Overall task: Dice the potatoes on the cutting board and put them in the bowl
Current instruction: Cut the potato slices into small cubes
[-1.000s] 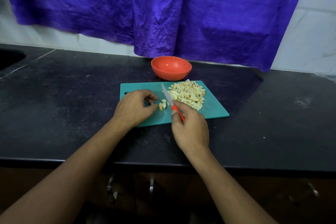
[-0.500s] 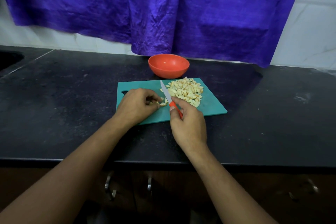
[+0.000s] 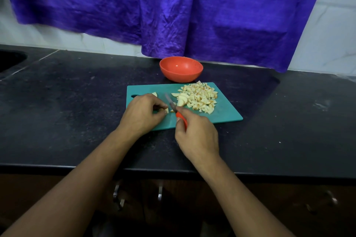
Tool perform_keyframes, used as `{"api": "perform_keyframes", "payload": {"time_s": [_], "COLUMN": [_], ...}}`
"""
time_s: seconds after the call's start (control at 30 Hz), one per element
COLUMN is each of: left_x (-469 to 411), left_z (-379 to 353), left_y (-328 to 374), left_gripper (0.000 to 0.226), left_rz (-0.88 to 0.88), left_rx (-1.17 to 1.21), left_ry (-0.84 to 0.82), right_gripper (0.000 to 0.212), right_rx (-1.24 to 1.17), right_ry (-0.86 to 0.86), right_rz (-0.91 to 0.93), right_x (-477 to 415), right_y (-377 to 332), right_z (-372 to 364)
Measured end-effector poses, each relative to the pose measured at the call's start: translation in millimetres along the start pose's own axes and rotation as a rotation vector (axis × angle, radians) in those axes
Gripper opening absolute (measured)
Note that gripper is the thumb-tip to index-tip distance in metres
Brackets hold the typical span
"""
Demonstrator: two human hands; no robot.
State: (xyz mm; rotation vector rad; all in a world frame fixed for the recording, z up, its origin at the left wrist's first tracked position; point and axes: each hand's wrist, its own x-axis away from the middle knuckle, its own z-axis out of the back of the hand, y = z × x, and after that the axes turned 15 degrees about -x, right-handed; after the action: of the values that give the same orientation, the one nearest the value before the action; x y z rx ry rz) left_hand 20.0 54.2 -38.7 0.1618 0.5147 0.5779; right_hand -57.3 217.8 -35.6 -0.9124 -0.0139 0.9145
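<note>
A teal cutting board [image 3: 223, 114] lies on the black counter. On its right half sits a heap of diced potato [image 3: 200, 96]. My left hand [image 3: 142, 113] pinches a small potato piece [image 3: 166, 110] against the board's left half. Another potato piece [image 3: 154, 94] shows just beyond that hand. My right hand [image 3: 196, 136] grips the orange handle of a small knife [image 3: 171, 104], whose blurred blade is right beside the held piece. Behind the board stands an orange bowl [image 3: 181, 68], which looks empty.
The black counter [image 3: 77, 106] stretches wide on both sides, with its front edge just below my wrists. A sink opening [image 3: 9, 59] is at the far left. A purple cloth [image 3: 173, 9] hangs over the tiled wall behind the bowl.
The knife has kept moving by the held piece and its blade is now blurred. My left hand stays on the piece. The camera has shifted slightly.
</note>
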Motion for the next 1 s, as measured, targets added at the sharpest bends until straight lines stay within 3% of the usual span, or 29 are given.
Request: {"api": "perform_keyframes", "payload": {"time_s": [0.23,0.43,0.6,1.0], "left_x": [1.0,2.8,2.8,2.8], "left_z": [0.2,2.0,1.8,3.9], "left_y": [2.7,3.1,3.6,2.5], "left_gripper": [0.009,0.007,0.013,0.002], "left_rz": [0.087,0.077,0.106,0.119], "left_rx": [0.016,-0.012,-0.024,-0.023], "left_ry": [0.041,0.014,0.01,0.023], "right_gripper": [0.045,0.044,0.045,0.046], "right_rx": [0.091,0.175,0.099,0.225], "right_ry": [-0.018,-0.061,-0.022,-0.074], "right_rz": [0.029,0.059,0.064,0.096], "right_x": [2.0,2.5,4.4,3.6], "right_y": [-6.0,-8.9,-10.0,-13.1], "right_z": [-2.3,-4.4,-3.2,-6.2]}}
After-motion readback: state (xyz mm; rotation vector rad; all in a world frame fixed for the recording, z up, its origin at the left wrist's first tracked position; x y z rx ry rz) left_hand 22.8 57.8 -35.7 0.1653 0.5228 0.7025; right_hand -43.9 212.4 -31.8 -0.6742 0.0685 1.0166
